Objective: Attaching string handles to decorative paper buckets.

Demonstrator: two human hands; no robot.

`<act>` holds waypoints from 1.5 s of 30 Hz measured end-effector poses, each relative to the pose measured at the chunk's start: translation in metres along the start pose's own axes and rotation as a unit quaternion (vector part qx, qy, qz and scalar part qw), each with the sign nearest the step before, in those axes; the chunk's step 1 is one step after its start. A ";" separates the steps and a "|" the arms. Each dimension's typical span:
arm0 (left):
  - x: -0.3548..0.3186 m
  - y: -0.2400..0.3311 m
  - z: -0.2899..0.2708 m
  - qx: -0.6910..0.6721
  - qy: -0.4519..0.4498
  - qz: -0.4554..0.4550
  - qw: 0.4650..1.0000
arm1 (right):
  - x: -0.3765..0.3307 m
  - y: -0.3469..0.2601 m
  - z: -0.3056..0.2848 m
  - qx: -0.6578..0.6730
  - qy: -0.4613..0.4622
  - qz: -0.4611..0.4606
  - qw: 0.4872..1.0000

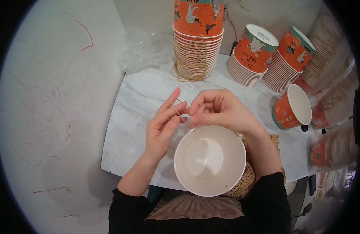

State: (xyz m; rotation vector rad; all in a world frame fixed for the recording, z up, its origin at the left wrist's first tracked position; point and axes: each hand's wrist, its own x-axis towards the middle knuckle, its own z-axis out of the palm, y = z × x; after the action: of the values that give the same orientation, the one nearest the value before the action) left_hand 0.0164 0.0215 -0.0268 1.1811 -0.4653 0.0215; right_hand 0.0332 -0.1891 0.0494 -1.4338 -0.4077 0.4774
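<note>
Dressed in a black top (pixel 180 226), plain and dark along both the left sleeve (pixel 127 210) and the right sleeve (pixel 267 204). Ending on the forearms, well short of the wrists, with softly creased sleeve edges. Marked at the front, between left and right sleeves, with a patterned panel (pixel 195 206) of dark wedges fanning out over dusty pinkish brown, partly hidden at its far edge. Bare from sleeve edges to fingertips on left hand (pixel 160 126) and right hand (pixel 224 111) alike.

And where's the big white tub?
In the head view, the white tub is right of centre, below the right hand, beside tan strands.
</note>
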 end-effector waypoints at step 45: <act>0.009 0.010 -0.026 0.053 -0.017 -0.157 0.986 | 0.007 0.015 0.010 -0.362 0.065 -0.086 0.926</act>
State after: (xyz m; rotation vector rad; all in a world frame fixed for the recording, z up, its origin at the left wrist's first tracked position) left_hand 0.0312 0.0470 -0.0221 1.3512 -0.3062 -0.2496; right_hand 0.0329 -0.1755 0.0355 -2.1068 -0.6344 0.0735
